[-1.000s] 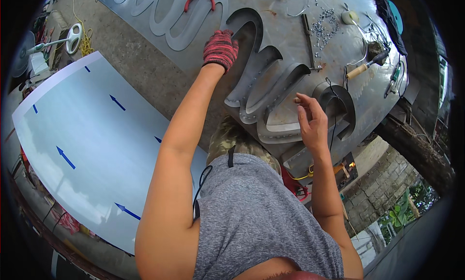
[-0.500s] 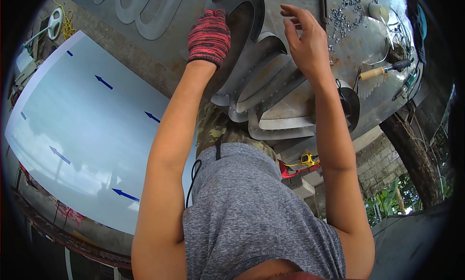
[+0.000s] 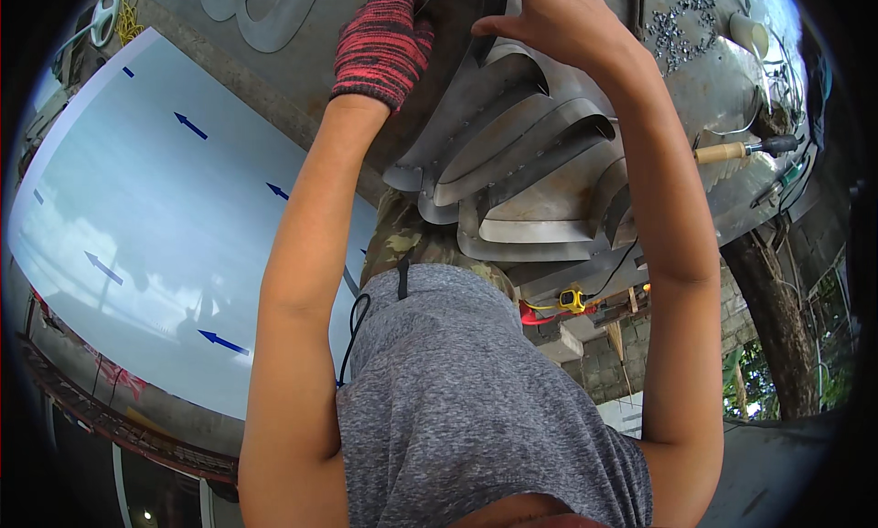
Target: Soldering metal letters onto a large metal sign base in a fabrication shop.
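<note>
My left hand (image 3: pixel 382 51), in a red-and-black knit glove, has its fingers bent at the near end of a curved dark sheet-metal strip (image 3: pixel 462 2). This strip stands on edge on a flat metal piece, its far part cut off by the upper edge. My bare right hand (image 3: pixel 572 21) reaches over from the right, thumb stretched out at the strip's other end and apart from the fingers. Some of its fingertips are out of the picture. Right below lie several looping sheet-metal shapes (image 3: pixel 540 203) with raised, riveted-looking side walls.
Small metal bits (image 3: pixel 681 30) are scattered at the far right, near a white cup (image 3: pixel 748 34). A wooden-handled tool (image 3: pixel 722 153) lies by cables. Flat cut loops (image 3: pixel 265 21) rest far left. A large pale-blue sheet (image 3: pixel 174 226) fills the left; a yellow tape measure (image 3: pixel 572 299) sits below the table edge.
My right hand has moved left and farther away, over to the curved strip, its thumb now at the strip's end. The left hand stays by the strip. The whole view has shifted slightly.
</note>
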The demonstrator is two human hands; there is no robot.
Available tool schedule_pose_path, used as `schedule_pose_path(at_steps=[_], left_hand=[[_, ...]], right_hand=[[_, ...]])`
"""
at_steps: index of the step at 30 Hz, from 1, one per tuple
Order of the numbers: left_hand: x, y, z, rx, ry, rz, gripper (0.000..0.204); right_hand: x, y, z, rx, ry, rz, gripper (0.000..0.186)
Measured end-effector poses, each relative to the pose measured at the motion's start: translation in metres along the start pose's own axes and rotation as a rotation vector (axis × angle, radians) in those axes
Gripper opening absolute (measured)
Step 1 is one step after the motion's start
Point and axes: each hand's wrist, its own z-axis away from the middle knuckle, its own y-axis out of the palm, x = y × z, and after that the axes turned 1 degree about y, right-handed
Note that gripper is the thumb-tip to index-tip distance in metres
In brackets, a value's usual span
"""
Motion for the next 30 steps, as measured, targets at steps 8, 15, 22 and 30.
schedule_pose_path(at_steps=[8, 15, 22, 30], left_hand=[[-0.001, 0.005, -0.010, -0.161, 0.095, 0.076, 0.036], [-0.013, -0.007, -0.018, -0.177, 0.082, 0.218, 0.024], [-0.007, -0.005, -0.019, -0.221, 0.122, 0.235, 0.026], [-0.006, 0.002, -0.020, -0.236, 0.088, 0.145, 0.025]], right_hand=[[0.002, -0.016, -0.021, 0.055, -0.433, 0.306, 0.040], [-0.011, -0.014, -0.036, 0.160, -0.531, 0.226, 0.032], [-0.002, -0.013, -0.049, 0.274, -0.523, 0.348, 0.020], [-0.012, -0.006, -0.053, 0.334, -0.560, 0.332, 0.021]])
